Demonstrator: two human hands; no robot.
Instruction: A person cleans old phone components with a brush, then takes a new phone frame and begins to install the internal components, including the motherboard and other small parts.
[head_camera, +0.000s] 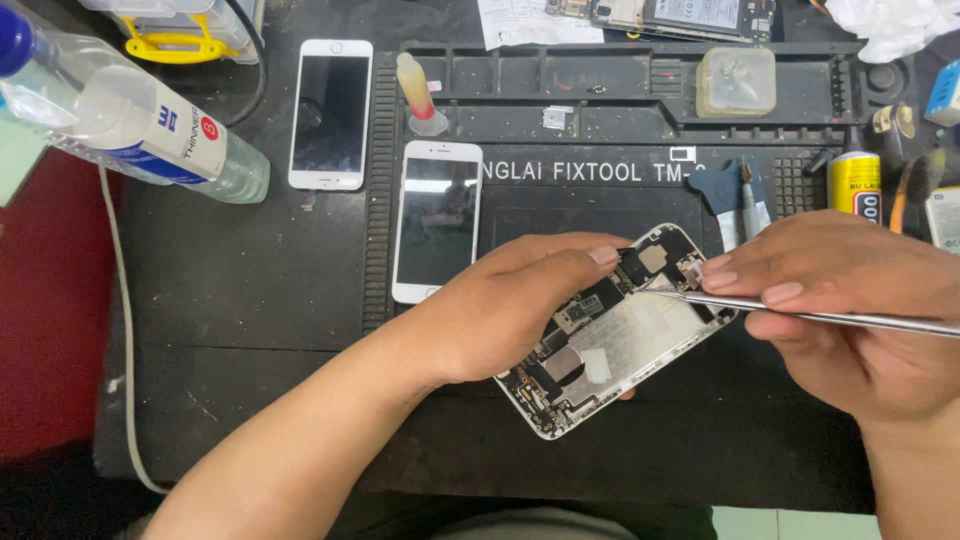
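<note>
Tweezers (800, 315), pinched in my right hand (850, 310), reach their tip into the opened phone body (610, 345). My left hand (520, 305) grips that phone body just above the black repair mat (600, 110). Two white phones (436, 220) lie left of it.

A black repair mat (620, 100) covers the dark table (250, 290), bearing two white phones (330, 113) (437, 220) and a clear bottle (130, 120).

phones, white, screen up: 2 (331, 114) (437, 220) | opened phone: 1 (610, 335) | clear bottle: 1 (130, 115) | hands: 2 (520, 305) (850, 310)
</note>
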